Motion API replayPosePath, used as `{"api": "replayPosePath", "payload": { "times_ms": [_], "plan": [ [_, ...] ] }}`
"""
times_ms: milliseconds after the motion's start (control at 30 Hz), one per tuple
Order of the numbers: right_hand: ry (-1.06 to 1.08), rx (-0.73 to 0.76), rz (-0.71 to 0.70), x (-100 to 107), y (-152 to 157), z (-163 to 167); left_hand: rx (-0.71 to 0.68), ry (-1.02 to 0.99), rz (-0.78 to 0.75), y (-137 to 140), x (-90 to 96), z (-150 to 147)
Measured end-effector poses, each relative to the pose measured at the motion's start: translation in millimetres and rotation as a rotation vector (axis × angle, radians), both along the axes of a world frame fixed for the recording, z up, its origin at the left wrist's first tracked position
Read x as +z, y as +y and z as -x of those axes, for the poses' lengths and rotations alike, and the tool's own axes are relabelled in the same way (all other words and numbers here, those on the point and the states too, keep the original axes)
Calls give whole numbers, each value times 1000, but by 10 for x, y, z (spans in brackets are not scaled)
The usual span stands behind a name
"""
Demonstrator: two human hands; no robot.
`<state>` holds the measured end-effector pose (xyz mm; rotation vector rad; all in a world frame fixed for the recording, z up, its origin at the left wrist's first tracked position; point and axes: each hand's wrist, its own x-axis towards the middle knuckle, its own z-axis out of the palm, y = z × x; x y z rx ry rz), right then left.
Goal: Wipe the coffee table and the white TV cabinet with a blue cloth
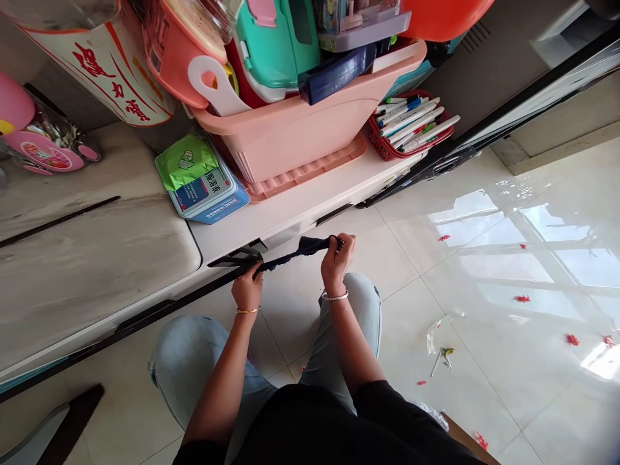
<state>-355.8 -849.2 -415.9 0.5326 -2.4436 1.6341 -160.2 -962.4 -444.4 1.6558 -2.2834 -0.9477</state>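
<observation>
A dark navy strip of cloth [310, 246] is stretched between my two hands, in front of the cabinet's front edge. My left hand [247, 289] pinches its left end, close to a black-edged gap in the cabinet front. At the other end, my right hand [337, 263] grips the cloth between thumb and fingers, above my right knee. The cloth looks bunched and narrow near the left hand and wider towards the right. What kind of cloth item it is cannot be made out.
On the cabinet top stand a pink bin [300, 139] of toys, a blue-and-white box [213, 200] under a green packet [188, 161], and a red basket [382, 147] of markers. Red scraps [522, 298] and clear plastic litter [431, 339] lie on the tiled floor at right.
</observation>
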Motion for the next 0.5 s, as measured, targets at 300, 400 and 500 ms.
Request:
{"api": "replayPosePath", "payload": {
  "times_ms": [300, 400, 500],
  "plan": [
    [-233, -26, 12, 122, 13, 94, 116, 523, -562, 77, 180, -104],
    [-512, 31, 214, 109, -2, 92, 213, 732, -591, 172, 274, -16],
    [-727, 131, 405, 59, -79, 54, 207, 829, -286, 242, 303, 96]
  ]
}}
